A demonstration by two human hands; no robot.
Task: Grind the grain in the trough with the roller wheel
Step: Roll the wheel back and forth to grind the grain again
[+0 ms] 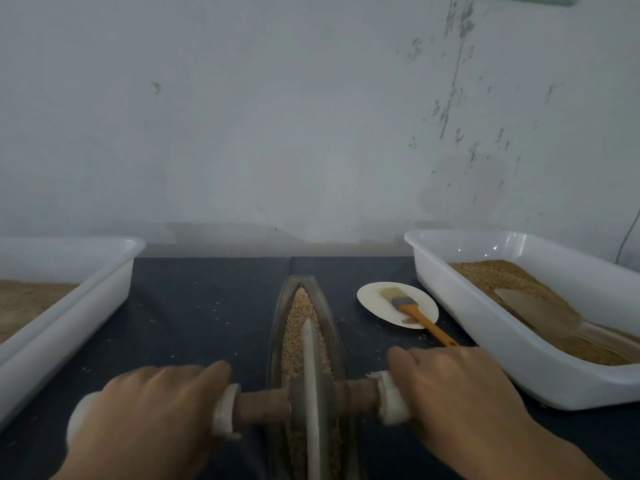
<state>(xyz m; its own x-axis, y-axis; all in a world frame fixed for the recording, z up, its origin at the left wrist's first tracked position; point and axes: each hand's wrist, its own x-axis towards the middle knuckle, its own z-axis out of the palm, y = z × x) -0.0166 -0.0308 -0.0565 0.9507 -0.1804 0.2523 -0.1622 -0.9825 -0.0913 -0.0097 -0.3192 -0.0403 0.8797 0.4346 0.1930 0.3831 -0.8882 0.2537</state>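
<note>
Holding the roller wheel [311, 393] by its axle, both hands curl over the ends: left hand [145, 414] on the left handle, right hand [460, 400] on the right handle, w/ fingers wrapped round. Wheel stands upright btwn the hands, down in the trough [306, 341], on the grain [298, 327]. Trough is long & thin, pointing away toward the wall; axle goes across it, left to right. Left tub [79, 299] has brown grain. Right tub [512, 358] has grain & a scoop [540, 313]. Brush [412, 311] lies on a small plate [374, 299], near the trough.
</note>
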